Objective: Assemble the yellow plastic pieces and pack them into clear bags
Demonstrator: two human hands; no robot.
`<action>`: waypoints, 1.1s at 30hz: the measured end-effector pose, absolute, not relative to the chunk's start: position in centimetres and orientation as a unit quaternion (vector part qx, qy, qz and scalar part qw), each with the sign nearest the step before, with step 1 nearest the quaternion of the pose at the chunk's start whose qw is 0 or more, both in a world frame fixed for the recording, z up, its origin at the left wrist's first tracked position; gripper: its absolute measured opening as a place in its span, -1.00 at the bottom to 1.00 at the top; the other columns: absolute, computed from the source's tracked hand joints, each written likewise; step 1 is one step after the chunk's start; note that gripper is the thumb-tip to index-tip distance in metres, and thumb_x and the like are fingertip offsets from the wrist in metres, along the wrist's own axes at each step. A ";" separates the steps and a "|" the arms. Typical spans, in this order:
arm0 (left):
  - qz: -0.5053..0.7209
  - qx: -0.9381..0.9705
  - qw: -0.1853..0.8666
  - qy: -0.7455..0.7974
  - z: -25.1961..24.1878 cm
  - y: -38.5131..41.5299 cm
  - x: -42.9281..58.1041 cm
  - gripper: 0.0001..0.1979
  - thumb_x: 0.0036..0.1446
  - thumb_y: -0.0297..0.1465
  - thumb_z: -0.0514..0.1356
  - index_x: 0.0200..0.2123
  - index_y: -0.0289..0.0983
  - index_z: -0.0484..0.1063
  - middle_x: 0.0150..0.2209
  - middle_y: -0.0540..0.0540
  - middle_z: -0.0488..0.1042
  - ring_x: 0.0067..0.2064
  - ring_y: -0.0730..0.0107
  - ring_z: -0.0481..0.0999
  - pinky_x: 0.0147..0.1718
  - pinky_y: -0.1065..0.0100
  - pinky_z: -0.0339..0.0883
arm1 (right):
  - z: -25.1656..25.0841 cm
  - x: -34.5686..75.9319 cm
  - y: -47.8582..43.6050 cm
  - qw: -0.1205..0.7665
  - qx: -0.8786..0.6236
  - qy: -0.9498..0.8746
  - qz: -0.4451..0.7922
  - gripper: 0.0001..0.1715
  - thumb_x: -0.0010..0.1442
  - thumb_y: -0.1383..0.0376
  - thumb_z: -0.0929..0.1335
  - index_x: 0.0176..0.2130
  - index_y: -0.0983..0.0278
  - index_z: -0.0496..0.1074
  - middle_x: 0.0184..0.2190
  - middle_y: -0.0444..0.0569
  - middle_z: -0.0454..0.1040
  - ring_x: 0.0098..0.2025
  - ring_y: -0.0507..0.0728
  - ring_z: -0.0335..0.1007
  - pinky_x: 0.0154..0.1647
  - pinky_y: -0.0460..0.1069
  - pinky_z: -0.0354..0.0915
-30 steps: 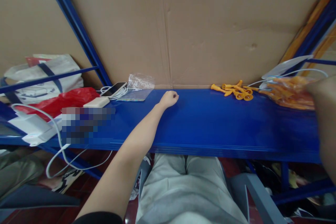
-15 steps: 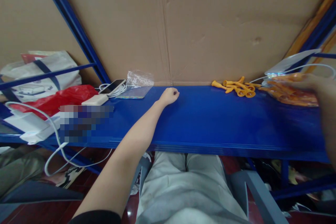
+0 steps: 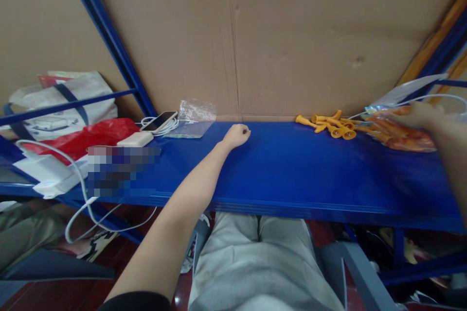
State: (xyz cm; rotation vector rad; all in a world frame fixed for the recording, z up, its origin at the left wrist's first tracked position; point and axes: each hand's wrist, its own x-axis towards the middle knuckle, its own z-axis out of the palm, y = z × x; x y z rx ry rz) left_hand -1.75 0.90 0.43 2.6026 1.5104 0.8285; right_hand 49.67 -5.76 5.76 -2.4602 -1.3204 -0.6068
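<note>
My left hand rests on the blue tabletop in a loose fist, curled inward. Whether anything lies inside its fingers is hidden. Far to the right, my right hand is over a clear plastic bag of orange pieces and touches its upper side. Motion blur smears its fingers, so I cannot tell whether they grip the bag. Left of the bag lies a small heap of orange plastic pieces, tube-like, some with flared, cup-shaped ends.
On the left lie a phone with a coiled white cable, a clear plastic sleeve, a white box-shaped item, a red bag and a white power strip. Cardboard stands along the back; blue posts frame the table.
My right hand has shifted slightly over the bag, whose outline has settled a little. My left fist stays in place. The whole view has shifted slightly.
</note>
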 end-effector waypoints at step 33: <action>0.148 0.557 0.003 0.817 0.2 0.8 -5.3 -0.34 0.24 -0.22 -0.02 0.33 -0.43 0.16 0.39 -0.50 0.01 0.43 -0.22 -0.07 0.22 -0.37 -0.06 | -0.3 32.5 -2.8 0.054 -0.738 -0.668 -0.075 -0.39 0.33 0.18 0.11 0.22 0.33 0.35 0.30 0.23 0.27 0.35 0.47 0.08 0.27 0.61 -0.28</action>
